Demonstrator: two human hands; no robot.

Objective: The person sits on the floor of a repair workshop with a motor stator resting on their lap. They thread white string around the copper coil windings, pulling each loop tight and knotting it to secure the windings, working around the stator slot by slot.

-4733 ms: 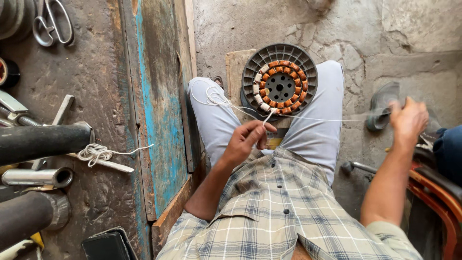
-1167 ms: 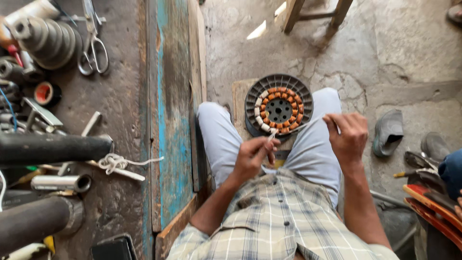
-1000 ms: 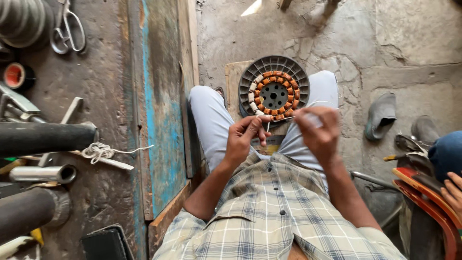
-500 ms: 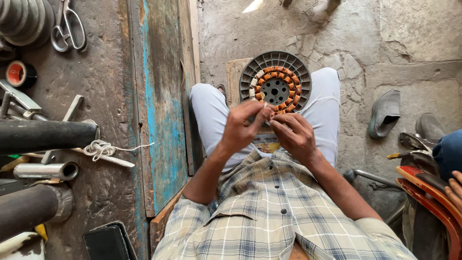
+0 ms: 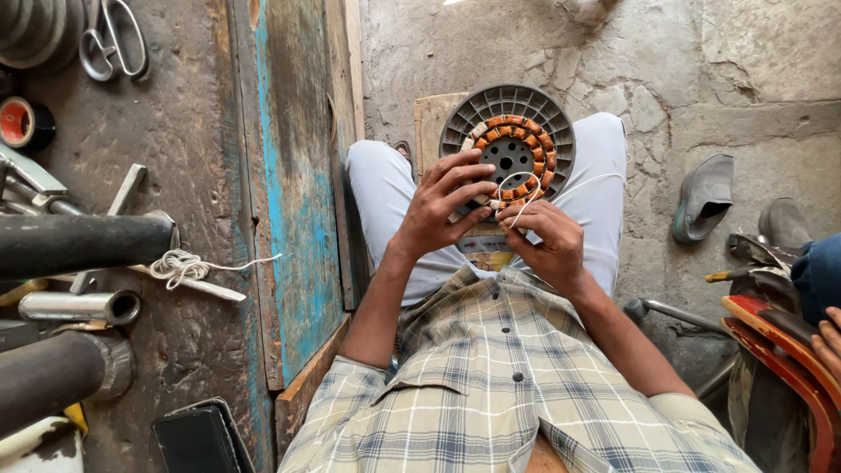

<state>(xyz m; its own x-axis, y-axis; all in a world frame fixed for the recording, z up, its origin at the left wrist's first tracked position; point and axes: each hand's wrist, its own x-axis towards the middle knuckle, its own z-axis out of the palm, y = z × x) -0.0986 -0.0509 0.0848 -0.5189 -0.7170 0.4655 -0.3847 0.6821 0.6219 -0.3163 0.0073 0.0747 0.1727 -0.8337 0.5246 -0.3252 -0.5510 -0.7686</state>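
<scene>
Copper-wound round grey motor stator (image 5: 512,140) resting between the seated person's knees, both hands at its near edge.
The left hand (image 5: 441,208) grips the stator's rim, fingers spread; the right hand (image 5: 545,235) pinches a thin white thread (image 5: 515,187) (looped over the orange coils).

Stator (image 5: 512,144) on lap, bench (image 5: 158,175) left

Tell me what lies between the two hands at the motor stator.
In the head view, a loop of white string lies between the left hand and right hand, over the lower edge of the stator's copper windings.
</scene>
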